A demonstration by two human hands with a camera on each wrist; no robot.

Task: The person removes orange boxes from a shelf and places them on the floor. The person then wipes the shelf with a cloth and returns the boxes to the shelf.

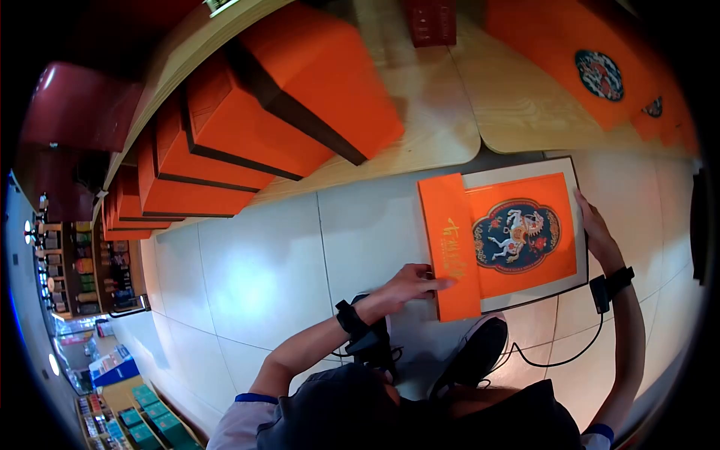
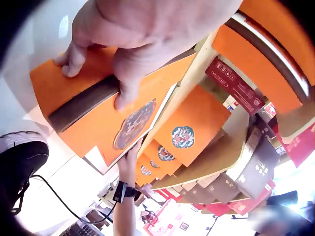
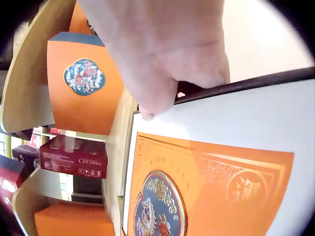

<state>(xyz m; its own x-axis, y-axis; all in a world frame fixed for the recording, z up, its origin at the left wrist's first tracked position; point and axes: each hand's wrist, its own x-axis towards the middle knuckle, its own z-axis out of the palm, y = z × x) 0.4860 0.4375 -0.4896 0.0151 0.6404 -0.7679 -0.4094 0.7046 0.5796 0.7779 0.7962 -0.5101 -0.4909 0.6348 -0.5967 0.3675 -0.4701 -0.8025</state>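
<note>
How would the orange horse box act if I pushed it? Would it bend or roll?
The orange horse box would probably stay stiff, because its edges look straight between the left hand and the right hand. Its flat faces and square corners make rolling unlikely. I can't tell how heavy it is.

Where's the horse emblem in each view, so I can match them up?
Head: horse emblem, right of centre.
Left wrist: horse emblem, slightly left of centre.
Right wrist: horse emblem, cut off by the bottom edge.
Shared landmark: the right hand, in all three.
</note>
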